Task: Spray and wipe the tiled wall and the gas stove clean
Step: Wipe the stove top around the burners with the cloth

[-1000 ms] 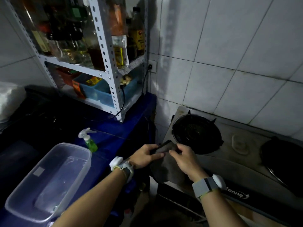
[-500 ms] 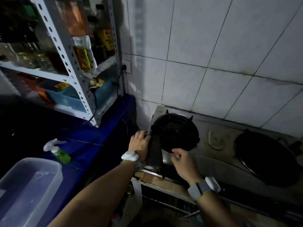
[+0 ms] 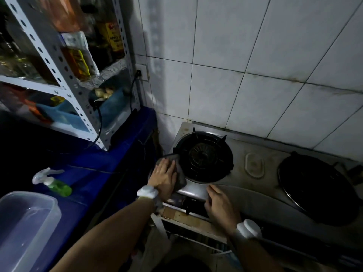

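Half the cloth [image 3: 180, 174] under left hand [image 3: 164, 177]

Bare stove top [image 3: 253, 190] beside burner grate [image 3: 205, 156]

A dark blue counter [image 3: 110, 160] runs along the left. On it rest a spray bottle [image 3: 53, 182] (green liquid inside, white trigger head), a clear plastic tub [image 3: 25, 222] at the near corner, and a thin black cable [image 3: 88, 168]. A white metal rack [image 3: 78, 103] stands at the counter's back, with bottles [image 3: 114, 36] on its upper shelf and blue bins [image 3: 59, 114] on the lower one. Just beside the counter, a gas stove [image 3: 245, 185] sits on a worn stand [image 3: 188, 216].
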Demonstrator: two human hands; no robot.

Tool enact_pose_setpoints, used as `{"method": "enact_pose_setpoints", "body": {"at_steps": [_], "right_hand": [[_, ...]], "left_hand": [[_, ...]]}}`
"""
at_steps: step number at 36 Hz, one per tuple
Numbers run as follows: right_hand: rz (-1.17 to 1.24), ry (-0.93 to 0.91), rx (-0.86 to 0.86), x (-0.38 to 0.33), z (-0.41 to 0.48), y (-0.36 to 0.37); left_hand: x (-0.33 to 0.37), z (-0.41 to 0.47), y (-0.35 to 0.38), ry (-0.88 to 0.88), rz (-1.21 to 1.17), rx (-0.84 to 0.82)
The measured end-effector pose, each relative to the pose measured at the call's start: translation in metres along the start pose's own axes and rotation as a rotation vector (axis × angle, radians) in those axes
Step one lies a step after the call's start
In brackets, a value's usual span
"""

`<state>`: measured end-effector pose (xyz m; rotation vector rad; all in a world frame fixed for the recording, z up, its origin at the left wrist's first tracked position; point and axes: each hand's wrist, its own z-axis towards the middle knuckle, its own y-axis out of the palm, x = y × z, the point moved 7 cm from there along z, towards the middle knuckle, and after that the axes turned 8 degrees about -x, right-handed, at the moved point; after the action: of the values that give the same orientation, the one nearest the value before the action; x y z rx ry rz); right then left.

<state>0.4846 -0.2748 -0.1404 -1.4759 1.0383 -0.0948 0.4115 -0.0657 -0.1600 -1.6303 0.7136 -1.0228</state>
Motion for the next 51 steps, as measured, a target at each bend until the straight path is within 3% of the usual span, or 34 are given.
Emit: {"method": "enact_pose_setpoints", "body": {"at_steps": [4,8,14,16,24,26,31,33,45,48,51], "right_hand": [[-0.015,-0.084,0.048,0.014,0.006,0.003],[-0.063,-0.134,0.05,0.017,0.007,0.0],[-0.082,-0.168,0.051,0.023,0.006,0.004],[-0.07,-0.159,0.043,0.024,0.008,0.004],[-0.029,-0.203,0.004,0.026,0.012,-0.001],[-0.043,-0.203,0.019,0.024,0.013,-0.002],[-0.078,-0.248,0.063,0.021,0.009,-0.007],[-0.077,-0.253,0.061,0.023,0.01,-0.007],[-0.149,-0.351,0.089,0.022,0.01,-0.011],[-0.162,-0.374,0.05,0.024,0.009,-0.01],[-0.176,-0.385,0.05,0.025,0.008,-0.01]], "left_hand": [[0.006,0.023,-0.003,-0.162,0.03,-0.072],[0.012,0.008,0.006,-0.199,0.018,-0.063],[0.031,-0.05,0.018,0.206,0.023,-0.017],[0.02,-0.043,0.012,0.233,0.028,0.014],[0.012,0.01,0.001,-0.348,0.004,-0.076],[0.026,0.0,0.008,-0.32,0.038,-0.064],[0.05,-0.042,0.034,0.01,0.179,-0.05],[0.045,-0.046,0.034,0.061,0.21,-0.08],[0.036,0.002,0.015,-0.451,-0.018,-0.017],[0.059,-0.017,0.03,-0.421,0.002,-0.036],[0.071,-0.041,0.036,-0.233,0.027,-0.03]]}}
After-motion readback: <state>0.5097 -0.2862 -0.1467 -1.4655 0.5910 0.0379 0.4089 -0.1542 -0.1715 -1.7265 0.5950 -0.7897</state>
